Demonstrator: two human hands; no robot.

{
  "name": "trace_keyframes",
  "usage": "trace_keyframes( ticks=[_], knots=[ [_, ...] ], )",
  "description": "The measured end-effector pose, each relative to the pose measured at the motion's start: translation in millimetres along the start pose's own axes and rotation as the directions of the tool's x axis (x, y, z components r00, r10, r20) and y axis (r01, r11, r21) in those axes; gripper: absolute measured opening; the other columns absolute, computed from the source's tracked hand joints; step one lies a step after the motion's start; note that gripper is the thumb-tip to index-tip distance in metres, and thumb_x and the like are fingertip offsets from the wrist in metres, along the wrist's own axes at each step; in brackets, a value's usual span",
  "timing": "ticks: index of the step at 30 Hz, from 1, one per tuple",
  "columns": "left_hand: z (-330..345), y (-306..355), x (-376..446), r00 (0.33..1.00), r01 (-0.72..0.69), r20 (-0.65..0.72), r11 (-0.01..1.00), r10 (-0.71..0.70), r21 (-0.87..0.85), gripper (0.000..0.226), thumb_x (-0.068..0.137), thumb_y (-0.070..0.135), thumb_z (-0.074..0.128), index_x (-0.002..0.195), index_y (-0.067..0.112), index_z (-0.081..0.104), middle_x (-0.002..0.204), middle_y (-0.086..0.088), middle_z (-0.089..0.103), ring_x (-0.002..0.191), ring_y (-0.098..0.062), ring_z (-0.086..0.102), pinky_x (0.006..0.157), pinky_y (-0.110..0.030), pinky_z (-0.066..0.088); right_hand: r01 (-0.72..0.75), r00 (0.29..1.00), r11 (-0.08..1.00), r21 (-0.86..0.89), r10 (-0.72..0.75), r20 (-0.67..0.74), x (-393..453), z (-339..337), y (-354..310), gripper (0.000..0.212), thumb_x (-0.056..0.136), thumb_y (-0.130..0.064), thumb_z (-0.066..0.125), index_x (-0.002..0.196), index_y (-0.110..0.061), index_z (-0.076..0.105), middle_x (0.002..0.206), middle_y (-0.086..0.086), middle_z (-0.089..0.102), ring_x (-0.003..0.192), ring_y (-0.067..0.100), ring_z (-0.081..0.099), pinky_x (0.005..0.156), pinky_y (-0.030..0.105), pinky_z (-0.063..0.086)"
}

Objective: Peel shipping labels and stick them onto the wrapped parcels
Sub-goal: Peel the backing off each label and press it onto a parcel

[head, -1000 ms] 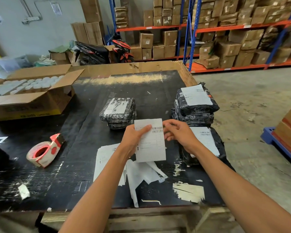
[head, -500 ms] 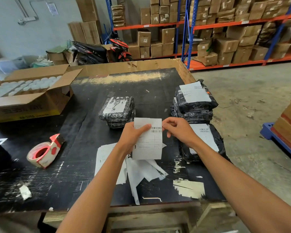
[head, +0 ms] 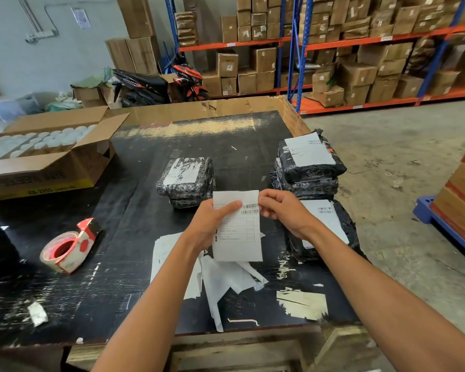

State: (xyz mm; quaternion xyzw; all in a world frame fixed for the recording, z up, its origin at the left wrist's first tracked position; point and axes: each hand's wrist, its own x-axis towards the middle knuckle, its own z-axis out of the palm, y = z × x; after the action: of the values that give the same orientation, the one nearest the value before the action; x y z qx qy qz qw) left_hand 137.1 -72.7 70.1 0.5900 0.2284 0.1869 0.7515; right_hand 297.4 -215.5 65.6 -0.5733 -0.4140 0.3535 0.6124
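- A person at a warehouse packing table (head: 151, 299) holds a white shipping label (head: 238, 237) upright above the black, scuffed tabletop, barcode near the label's upper right.
- The left hand (head: 212, 224) pinches the label's left side, thumb pressed flat across the printed face and fingers hidden behind the sheet.
- The right hand (head: 282, 210) pinches the label's upper right edge between thumb and fingertips, just beside the barcode.
- Directly beneath the label lie a flat stack of label sheets (head: 164, 253) and crumpled white backing paper (head: 226, 283), touching one another on the table.
- Beyond the hands sits a black-wrapped parcel (head: 185, 181) with a white label on top, stacked on another parcel that only partly shows.
- To the right, a pile of black-wrapped parcels (head: 309, 162) stands near the table edge, the top one labelled; a further labelled parcel (head: 330, 229) lies in front of the pile, partly hidden by the right wrist.
- A red tape dispenser (head: 70, 245) with a roll of clear tape lies on its side to the left, well apart from the hands.
- An open cardboard box (head: 51, 167) holding rows of white-capped containers sits at the table's far left.
- Blue-and-orange shelving (head: 301, 49) loaded with cartons lines the background, with a parked motorbike (head: 156, 84) beside it.
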Motion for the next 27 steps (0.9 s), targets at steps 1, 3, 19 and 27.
trace_keyframes(
  ticks=[1, 3, 19, 27],
  knots=[
    [0.2, 0.1, 0.1, 1.0, 0.015, 0.006, 1.0, -0.015, -0.016, 0.031, 0.084, 0.017, 0.08, 0.109, 0.001, 0.072, 0.103, -0.02, 0.077, 0.085, -0.028, 0.075, 0.067, -0.034, 0.06, -0.007, 1.0, 1.0, 0.02, 0.007, 0.007, 0.9, 0.5, 0.0, 0.016, 0.094, -0.021, 0.064, 0.082, -0.021, 0.074, 0.071, -0.003, 0.064, 0.061, 0.005, 0.053, 0.06, 0.017, 0.04],
    [1.0, 0.2, 1.0, 0.999, 0.041, 0.006, 0.999, -0.041, -0.032, 0.032, 0.083, 0.016, 0.081, 0.11, 0.002, 0.072, 0.103, -0.019, 0.077, 0.085, -0.027, 0.076, 0.066, -0.033, 0.059, -0.016, 1.0, 0.999, 0.049, 0.015, 0.01, 2.7, 2.2, 0.5, 0.013, 0.091, -0.024, 0.064, 0.082, -0.019, 0.073, 0.07, -0.003, 0.062, 0.061, 0.005, 0.051, 0.063, 0.021, 0.038],
    [28.6, 14.8, 7.7, 0.919, -0.318, -0.077, 0.842, 0.387, 0.436, 0.025, 0.081, 0.035, 0.082, 0.09, 0.016, 0.069, 0.079, -0.003, 0.074, 0.077, -0.022, 0.074, 0.073, -0.035, 0.063, 0.11, 0.991, 0.957, -0.269, -0.128, -0.05, 10.6, 13.4, -6.3, 0.02, 0.099, -0.024, 0.061, 0.086, -0.031, 0.074, 0.076, -0.009, 0.072, 0.073, 0.003, 0.064, 0.076, 0.022, 0.05],
    [28.7, 17.4, 9.9, 0.933, -0.267, -0.113, 0.866, 0.343, 0.422, 0.016, 0.083, 0.028, 0.077, 0.088, 0.013, 0.073, 0.079, -0.007, 0.076, 0.077, -0.023, 0.076, 0.074, -0.04, 0.065, 0.134, 0.984, 0.914, -0.384, -0.169, -0.058, 9.4, 17.4, -10.6, 0.026, 0.1, -0.025, 0.06, 0.083, -0.04, 0.073, 0.08, -0.008, 0.073, 0.078, 0.005, 0.067, 0.078, 0.023, 0.052]
  ],
)
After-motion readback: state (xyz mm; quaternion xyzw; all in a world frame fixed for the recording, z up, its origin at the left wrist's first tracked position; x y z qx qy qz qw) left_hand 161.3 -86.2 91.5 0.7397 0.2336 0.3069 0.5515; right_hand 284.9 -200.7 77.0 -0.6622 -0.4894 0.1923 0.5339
